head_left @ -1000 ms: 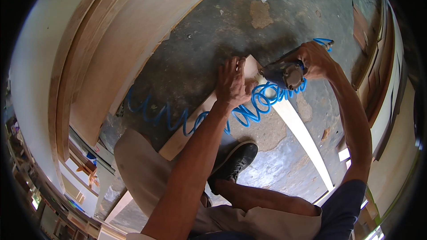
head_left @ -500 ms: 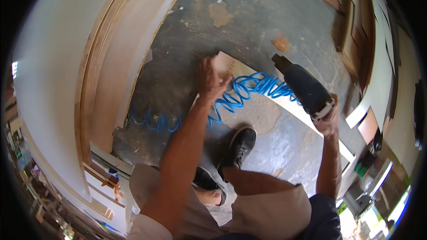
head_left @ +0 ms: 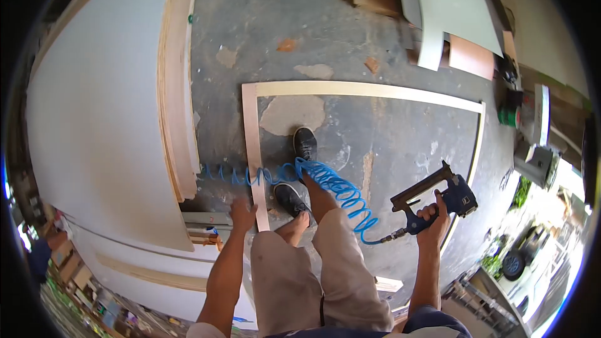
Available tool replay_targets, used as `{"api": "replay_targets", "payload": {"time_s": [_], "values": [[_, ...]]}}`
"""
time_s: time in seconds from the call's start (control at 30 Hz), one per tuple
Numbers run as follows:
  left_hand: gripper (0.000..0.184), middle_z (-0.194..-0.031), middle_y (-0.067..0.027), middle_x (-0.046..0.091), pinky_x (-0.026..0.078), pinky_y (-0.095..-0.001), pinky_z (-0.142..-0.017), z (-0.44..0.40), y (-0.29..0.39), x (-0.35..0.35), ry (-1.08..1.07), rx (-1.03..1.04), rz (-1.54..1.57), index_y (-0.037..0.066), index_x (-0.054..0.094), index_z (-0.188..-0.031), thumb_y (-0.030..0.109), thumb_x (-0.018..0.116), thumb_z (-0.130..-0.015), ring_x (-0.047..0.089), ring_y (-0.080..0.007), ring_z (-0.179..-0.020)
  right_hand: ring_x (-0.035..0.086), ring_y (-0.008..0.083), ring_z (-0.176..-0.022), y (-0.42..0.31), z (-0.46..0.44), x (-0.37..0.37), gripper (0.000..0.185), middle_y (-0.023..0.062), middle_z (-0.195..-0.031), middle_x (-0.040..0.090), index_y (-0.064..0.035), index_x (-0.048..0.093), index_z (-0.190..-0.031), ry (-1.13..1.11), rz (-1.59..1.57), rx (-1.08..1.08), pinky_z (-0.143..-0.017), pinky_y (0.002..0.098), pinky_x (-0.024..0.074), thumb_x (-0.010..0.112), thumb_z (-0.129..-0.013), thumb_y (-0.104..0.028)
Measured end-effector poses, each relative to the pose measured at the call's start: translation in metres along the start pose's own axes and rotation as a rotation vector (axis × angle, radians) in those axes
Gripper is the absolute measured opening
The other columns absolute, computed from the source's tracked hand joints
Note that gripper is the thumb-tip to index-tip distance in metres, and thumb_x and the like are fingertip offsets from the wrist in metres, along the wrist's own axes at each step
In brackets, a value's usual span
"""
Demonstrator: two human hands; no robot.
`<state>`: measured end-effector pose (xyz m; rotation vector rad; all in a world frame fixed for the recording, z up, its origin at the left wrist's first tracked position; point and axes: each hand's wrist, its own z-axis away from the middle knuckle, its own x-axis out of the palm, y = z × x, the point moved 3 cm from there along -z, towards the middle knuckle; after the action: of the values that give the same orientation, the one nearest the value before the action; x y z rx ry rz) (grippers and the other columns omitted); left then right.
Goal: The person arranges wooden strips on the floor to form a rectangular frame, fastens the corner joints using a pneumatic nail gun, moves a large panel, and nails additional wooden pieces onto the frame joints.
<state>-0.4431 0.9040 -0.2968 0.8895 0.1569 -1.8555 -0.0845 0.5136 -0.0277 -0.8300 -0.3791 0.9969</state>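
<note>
My right hand [head_left: 433, 220] grips a dark blue pneumatic staple gun [head_left: 460, 197] by its handle, with the nose and magazine pointing left and up. A coiled blue air hose [head_left: 341, 188] joins the base of the handle and stretches left across my legs. My left hand [head_left: 243, 214] is empty, slightly blurred, its fingers loosely apart beside the left bar of a wooden frame [head_left: 251, 131]. Whether it touches the bar I cannot tell. The frame of pale strips lies flat on the floor around my shoes [head_left: 305, 144].
Large white panels with wooden edges [head_left: 100, 106] stand on the left. Board offcuts [head_left: 472, 56] lie at the upper right on the concrete floor [head_left: 263, 31]. A grey metal machine [head_left: 535, 163] is at the right, with a parked vehicle [head_left: 544, 263] beyond.
My view has turned, showing more of the frame. My left hand has left the frame's corner area and come back toward my body. The staple gun has swung round and is now side-on.
</note>
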Motion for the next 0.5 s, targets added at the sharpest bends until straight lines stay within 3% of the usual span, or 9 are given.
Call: {"api": "replay_targets", "payload": {"time_s": [0.07,0.17,0.23,0.27,0.33,0.37,0.43,0.5], "values": [[0.053,-0.121,-0.0204,0.058,0.042,-0.0554,-0.096,0.043,-0.003,-0.01,-0.132,-0.028,0.017,0.003,0.057,-0.121,0.038,0.071,-0.084,0.052,-0.0401,-0.117,0.034,0.0089,-0.05,-0.025,0.026,-0.035,0.027,-0.0041,-0.062,0.037,-0.0033,0.064,-0.114,0.068,-0.109,-0.017,-0.052,0.0282,0.0358,0.066,-0.092,-0.02],[0.054,-0.114,-0.0182,0.062,0.047,-0.0471,-0.092,0.08,0.01,-0.026,-0.235,-0.02,0.027,0.001,0.06,-0.119,0.041,0.071,-0.084,0.058,-0.0352,-0.11,0.034,0.0081,-0.05,-0.054,0.059,-0.091,0.027,-0.0059,-0.061,0.036,-0.0024,0.064,-0.11,0.134,-0.43,0.047,-0.054,0.0271,0.037,0.063,-0.094,-0.023],[0.06,-0.121,-0.0173,0.061,0.048,-0.0405,-0.089,0.093,0.018,-0.028,-0.182,-0.081,0.38,0.001,0.056,-0.125,0.045,0.07,-0.086,0.058,-0.03,-0.112,0.034,0.0079,-0.049,-0.065,0.077,-0.128,0.027,-0.006,-0.06,0.035,-0.0018,0.064,-0.11,0.107,-0.564,0.061,-0.054,0.0266,0.0369,0.062,-0.094,-0.023],[0.06,-0.121,-0.0173,0.061,0.048,-0.0405,-0.089,0.092,0.019,-0.021,-0.186,-0.048,0.358,0.001,0.056,-0.125,0.045,0.07,-0.086,0.058,-0.03,-0.112,0.034,0.0077,-0.049,-0.072,0.086,-0.143,0.027,-0.0062,-0.059,0.034,-0.0012,0.064,-0.111,0.057,-0.646,0.092,-0.054,0.0262,0.0368,0.061,-0.094,-0.023],[0.068,-0.126,-0.0145,0.056,0.05,-0.0453,-0.081,0.088,0.043,-0.015,-0.149,-0.25,0.647,0.015,0.049,-0.139,0.06,0.06,-0.089,0.059,-0.0248,-0.11,0.034,0.0066,-0.048,-0.079,0.101,-0.173,0.029,-0.0064,-0.057,0.033,0.0005,0.063,-0.112,0.016,-0.786,0.12,-0.053,0.0245,0.0362,0.059,-0.095,-0.023],[0.075,-0.138,-0.0165,0.046,0.047,-0.0486,-0.088,0.104,0.069,-0.023,-0.241,-0.386,0.639,0.023,0.038,-0.146,0.067,0.056,-0.088,0.054,-0.0301,-0.119,0.034,0.0065,-0.048,-0.083,0.108,-0.186,0.029,-0.0066,-0.057,0.033,0.0006,0.063,-0.112,0.006,-0.818,0.125,-0.053,0.0244,0.0362,0.058,-0.096,-0.023],[0.078,-0.141,-0.0164,0.043,0.044,-0.05,-0.094,0.134,0.142,-0.032,-0.309,-0.449,0.707,0.021,0.035,-0.147,0.068,0.055,-0.088,0.05,-0.0315,-0.124,0.034,0.0063,-0.048,-0.09,0.121,-0.206,0.03,-0.0071,-0.055,0.032,0.001,0.063,-0.114,0.014,-0.877,0.153,-0.052,0.0241,0.0359,0.056,-0.098,-0.024],[0.081,-0.144,-0.0163,0.04,0.041,-0.0513,-0.1,0.133,0.169,-0.012,-0.372,-0.513,0.774,0.02,0.033,-0.148,0.07,0.054,-0.087,0.046,-0.0328,-0.129,0.035,0.0068,-0.047,-0.087,0.121,-0.226,0.032,-0.0067,-0.056,0.033,0.0017,0.063,-0.115,0.012,-0.931,0.208,-0.053,0.0252,0.0372,0.055,-0.098,-0.025]]}}
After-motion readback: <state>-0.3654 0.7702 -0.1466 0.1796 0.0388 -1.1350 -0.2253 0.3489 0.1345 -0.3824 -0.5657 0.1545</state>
